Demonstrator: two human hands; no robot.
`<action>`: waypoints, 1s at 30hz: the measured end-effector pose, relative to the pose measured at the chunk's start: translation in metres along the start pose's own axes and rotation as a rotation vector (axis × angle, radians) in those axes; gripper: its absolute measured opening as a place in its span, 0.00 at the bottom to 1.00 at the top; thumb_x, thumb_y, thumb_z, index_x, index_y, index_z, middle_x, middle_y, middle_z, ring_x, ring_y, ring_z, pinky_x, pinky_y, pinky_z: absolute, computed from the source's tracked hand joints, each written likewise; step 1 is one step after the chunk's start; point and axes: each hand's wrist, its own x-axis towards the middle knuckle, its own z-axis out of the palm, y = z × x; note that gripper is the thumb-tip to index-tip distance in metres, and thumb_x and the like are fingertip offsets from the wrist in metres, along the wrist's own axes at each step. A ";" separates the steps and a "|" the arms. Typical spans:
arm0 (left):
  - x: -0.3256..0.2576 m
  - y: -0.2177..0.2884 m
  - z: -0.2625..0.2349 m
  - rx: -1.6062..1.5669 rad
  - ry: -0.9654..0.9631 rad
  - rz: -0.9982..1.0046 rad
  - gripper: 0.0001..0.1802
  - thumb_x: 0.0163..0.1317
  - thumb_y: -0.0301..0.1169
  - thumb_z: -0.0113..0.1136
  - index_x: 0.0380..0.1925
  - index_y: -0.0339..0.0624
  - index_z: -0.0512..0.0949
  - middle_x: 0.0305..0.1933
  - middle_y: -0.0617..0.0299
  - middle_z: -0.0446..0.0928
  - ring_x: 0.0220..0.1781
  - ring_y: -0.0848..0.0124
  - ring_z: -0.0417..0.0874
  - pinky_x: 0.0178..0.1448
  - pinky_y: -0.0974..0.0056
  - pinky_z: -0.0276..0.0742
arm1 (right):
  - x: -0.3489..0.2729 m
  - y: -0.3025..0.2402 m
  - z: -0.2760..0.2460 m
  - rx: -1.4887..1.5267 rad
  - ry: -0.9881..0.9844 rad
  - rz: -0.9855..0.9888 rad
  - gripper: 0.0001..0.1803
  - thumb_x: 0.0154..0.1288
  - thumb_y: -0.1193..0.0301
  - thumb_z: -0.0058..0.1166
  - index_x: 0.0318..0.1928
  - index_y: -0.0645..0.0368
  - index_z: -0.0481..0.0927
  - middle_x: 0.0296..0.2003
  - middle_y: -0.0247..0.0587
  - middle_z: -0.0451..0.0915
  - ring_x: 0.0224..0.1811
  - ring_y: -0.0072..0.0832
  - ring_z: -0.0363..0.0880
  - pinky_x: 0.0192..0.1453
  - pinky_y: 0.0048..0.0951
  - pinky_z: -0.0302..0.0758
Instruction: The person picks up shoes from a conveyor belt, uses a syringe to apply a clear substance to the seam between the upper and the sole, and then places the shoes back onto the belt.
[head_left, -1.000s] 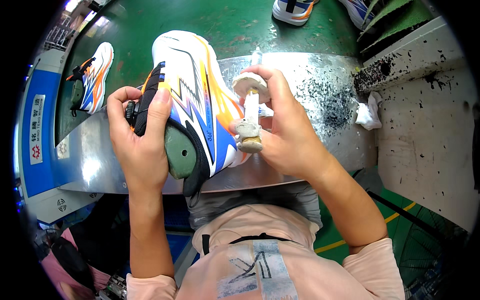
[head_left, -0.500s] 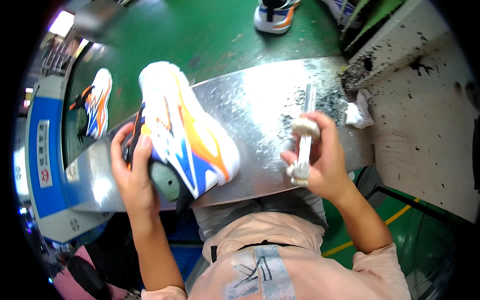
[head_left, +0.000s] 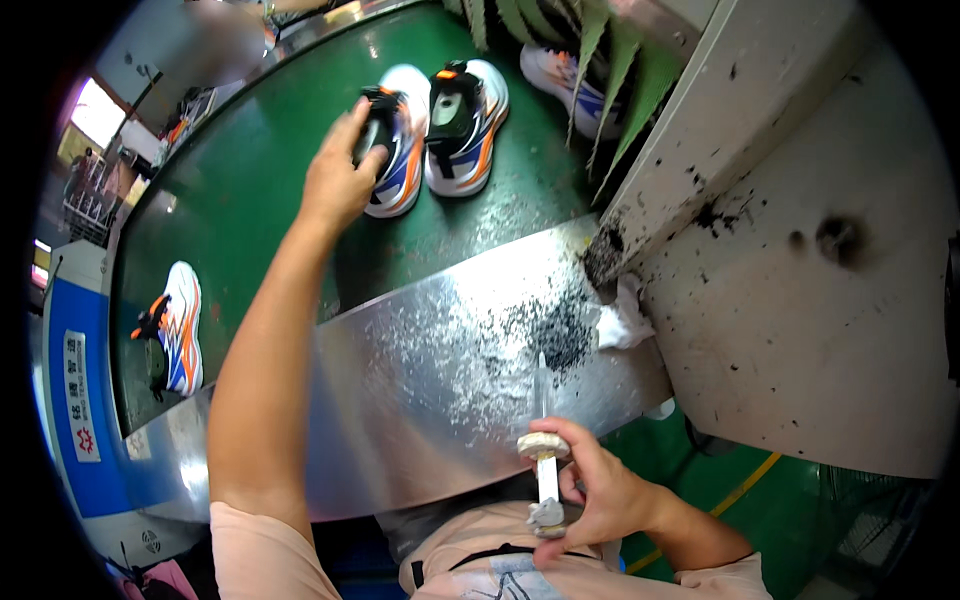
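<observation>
The left arm stretches far forward and up from the lower edge, elbow nearly straight, forearm bare below a pale short sleeve. The left hand [head_left: 340,180] sits at the end of that reach with the back of the hand facing up, fingers curled downward and closed in a grip, thumb on the near side. The right arm stays bent and tucked close to the body, and the right hand [head_left: 590,495] is held low by the waist, palm turned inward, fingers wrapped in a closed grip with the thumb across the front.
</observation>
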 end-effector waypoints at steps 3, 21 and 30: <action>0.004 -0.005 -0.005 -0.008 -0.066 -0.079 0.28 0.61 0.42 0.61 0.60 0.43 0.73 0.61 0.44 0.72 0.65 0.52 0.71 0.68 0.60 0.65 | 0.007 -0.007 -0.004 -0.117 0.042 -0.028 0.62 0.37 0.48 0.78 0.67 0.59 0.54 0.55 0.49 0.69 0.44 0.34 0.76 0.48 0.31 0.74; -0.218 -0.288 -0.237 -0.574 0.547 -0.863 0.32 0.46 0.22 0.75 0.54 0.33 0.75 0.54 0.56 0.77 0.50 0.67 0.80 0.53 0.63 0.77 | 0.005 0.009 0.021 0.324 0.142 -0.001 0.62 0.37 0.57 0.80 0.68 0.55 0.50 0.50 0.39 0.69 0.45 0.21 0.69 0.43 0.20 0.71; -0.258 -0.130 -0.252 -0.465 0.316 -0.786 0.29 0.43 0.17 0.69 0.51 0.34 0.75 0.47 0.58 0.78 0.43 0.68 0.81 0.49 0.64 0.78 | 0.002 0.000 0.011 0.352 0.105 -0.002 0.55 0.45 0.74 0.75 0.68 0.53 0.48 0.51 0.42 0.68 0.51 0.20 0.70 0.42 0.19 0.76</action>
